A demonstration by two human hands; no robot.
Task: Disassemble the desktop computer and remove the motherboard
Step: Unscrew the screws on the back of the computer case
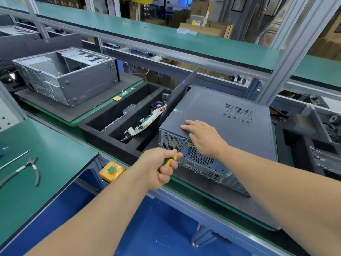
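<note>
The left hand (162, 167) reaches forward, its fingers curled around a yellow-black screwdriver (174, 156) whose tip meets the rear upper edge of the desktop computer (221, 126). The right hand (202, 136) lies flat, fingers straight, on the computer's top panel.

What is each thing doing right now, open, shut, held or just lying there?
Closed computer case: lying on its side, cover on.
Screwdriver: gripped by left hand, tip at case's rear.
Right hand: flat on cover.
Second case: open.
Pliers: lying unused.
</note>
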